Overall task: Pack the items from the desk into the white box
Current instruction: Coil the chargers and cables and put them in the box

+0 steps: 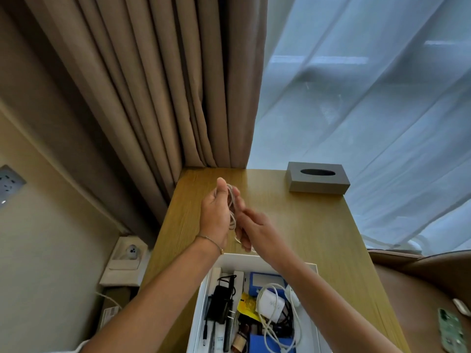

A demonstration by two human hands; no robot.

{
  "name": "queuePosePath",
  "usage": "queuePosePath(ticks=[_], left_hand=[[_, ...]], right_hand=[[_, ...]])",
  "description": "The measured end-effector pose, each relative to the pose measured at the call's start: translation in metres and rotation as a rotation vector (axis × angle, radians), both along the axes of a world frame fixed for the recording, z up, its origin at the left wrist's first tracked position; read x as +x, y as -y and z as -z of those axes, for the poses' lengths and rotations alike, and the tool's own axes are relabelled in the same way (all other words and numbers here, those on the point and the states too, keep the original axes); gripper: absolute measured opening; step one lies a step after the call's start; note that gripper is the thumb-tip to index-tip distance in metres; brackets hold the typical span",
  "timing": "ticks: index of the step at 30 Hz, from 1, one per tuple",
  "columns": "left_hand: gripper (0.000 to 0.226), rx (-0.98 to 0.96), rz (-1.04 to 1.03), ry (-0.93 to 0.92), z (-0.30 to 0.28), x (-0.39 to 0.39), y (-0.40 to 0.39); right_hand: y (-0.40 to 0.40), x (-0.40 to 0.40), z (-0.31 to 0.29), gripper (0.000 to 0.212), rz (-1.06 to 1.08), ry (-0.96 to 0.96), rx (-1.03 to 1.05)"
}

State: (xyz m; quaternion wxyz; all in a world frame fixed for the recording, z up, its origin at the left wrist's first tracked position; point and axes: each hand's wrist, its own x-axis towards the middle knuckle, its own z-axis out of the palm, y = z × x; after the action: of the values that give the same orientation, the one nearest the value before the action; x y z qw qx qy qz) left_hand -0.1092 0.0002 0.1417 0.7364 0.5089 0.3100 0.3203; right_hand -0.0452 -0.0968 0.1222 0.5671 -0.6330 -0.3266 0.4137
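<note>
Both hands are raised above the wooden desk (305, 238), just beyond the far edge of the white box (198, 314). The left hand (216, 215) holds a coiled white cable (232, 212), its loops hanging between thumb and fingers, the thumb pointing up and away. The right hand (252, 228) meets it from the right, fingers curled around the lower part of the same coil; a short loop of the cable shows below that hand. A thin bracelet (211, 242) circles the left wrist.

The white box sits at the near edge of the desk, open, with both forearms crossing above it. Inside, on the left, lie a black power adapter (219, 304) and other dark, slim items that are hard to tell apart. Near the middle sits a yellow packet (248, 305), and to its right a white charger (271, 305) with a white cord (270, 335) looping around it. Blue flat items (265, 280) lie at the far side and again at the near side of the box.

At the far right corner of the desk stands a grey tissue box (317, 178), well apart from the hands. Behind the desk hang brown curtains (165, 85) on the left and a sheer white curtain (369, 98) on the right. A white wall socket (128, 254) is mounted left of the desk, and a brown chair (420, 289) stands to the right.
</note>
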Motion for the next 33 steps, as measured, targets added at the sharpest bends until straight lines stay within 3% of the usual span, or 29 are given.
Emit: queuePosePath(ticks=[3, 6, 8, 12, 15, 18, 23, 26, 29, 31, 33], left_hand=[[0.046, 0.053, -0.042, -0.012, 0.001, -0.004, -0.007], [0.044, 0.345, -0.036, -0.105, 0.005, -0.01, -0.017], [0.051, 0.534, 0.008, -0.173, 0.008, -0.014, -0.021], [0.08, 0.846, 0.255, -0.307, 0.013, -0.02, -0.018], [0.073, 0.921, 0.494, -0.366, 0.013, -0.02, -0.012], [0.053, 0.845, 0.506, -0.299, 0.009, -0.018, -0.006], [0.049, 0.49, 0.164, -0.142, -0.008, -0.01, -0.017], [0.06, 0.287, 0.12, -0.085, -0.019, -0.004, -0.022], [0.057, 0.018, 0.093, 0.016, -0.028, 0.003, -0.023], [0.053, 0.022, 0.078, -0.017, -0.028, 0.003, -0.024], [0.052, 0.212, 0.103, -0.121, -0.02, 0.0, -0.023]], right_hand=[[0.009, 0.001, 0.004, 0.038, -0.127, 0.13, -0.128], [0.023, 0.011, -0.002, 0.028, -0.208, 0.222, -0.223], [0.03, 0.023, -0.014, 0.025, -0.222, 0.163, -0.189], [0.029, 0.045, -0.041, 0.022, -0.213, 0.128, -0.056], [0.023, 0.058, -0.054, 0.018, -0.134, 0.224, 0.015], [0.017, 0.06, -0.055, 0.019, -0.035, 0.234, 0.075], [0.015, 0.049, -0.029, 0.031, 0.147, 0.148, 0.06], [0.014, 0.026, -0.009, 0.034, 0.065, 0.064, 0.03], [0.011, -0.006, 0.01, 0.035, -0.075, 0.14, -0.085], [0.014, -0.019, 0.016, 0.036, -0.18, 0.213, -0.165], [0.02, -0.022, 0.007, 0.036, -0.294, 0.268, -0.189]])
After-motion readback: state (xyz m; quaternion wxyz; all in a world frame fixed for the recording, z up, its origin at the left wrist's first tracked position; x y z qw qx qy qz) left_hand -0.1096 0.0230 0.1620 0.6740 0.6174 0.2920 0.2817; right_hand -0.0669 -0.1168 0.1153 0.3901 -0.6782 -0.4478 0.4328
